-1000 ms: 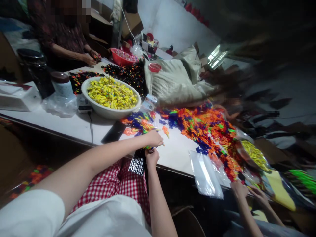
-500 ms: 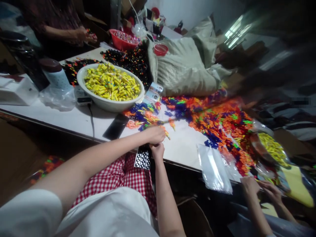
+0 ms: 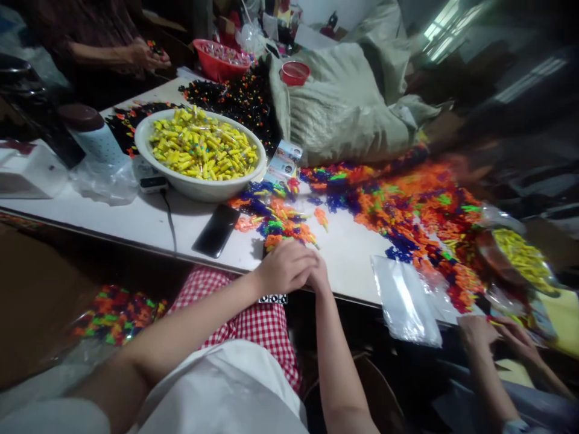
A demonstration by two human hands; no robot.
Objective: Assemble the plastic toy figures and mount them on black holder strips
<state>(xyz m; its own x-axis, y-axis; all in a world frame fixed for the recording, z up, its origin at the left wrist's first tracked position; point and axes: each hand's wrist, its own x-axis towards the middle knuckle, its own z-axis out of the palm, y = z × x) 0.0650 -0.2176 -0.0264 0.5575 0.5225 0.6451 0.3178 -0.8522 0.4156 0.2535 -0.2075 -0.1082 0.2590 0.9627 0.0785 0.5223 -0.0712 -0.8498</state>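
Note:
My left hand and my right hand meet at the table's front edge. The left fingers are curled over the right ones, so both hands look closed and whatever they hold is hidden. Beneath them shows the edge of a black-and-white patterned thing, mostly covered. Just beyond my hands lies a small heap of orange, blue and green plastic pieces, some with yellow parts. A single orange and yellow piece rests apart, to the right.
A white basin of yellow pieces stands behind a black phone. Clear plastic bags overhang the front edge at right, near a co-worker's hands. A big woven sack stands at the back. Another person's hands are at the far left.
My left hand has come down and over my right hand, covering most of the patterned thing. The yellow-tipped piece by my left hand no longer shows there. The view has shifted slightly.

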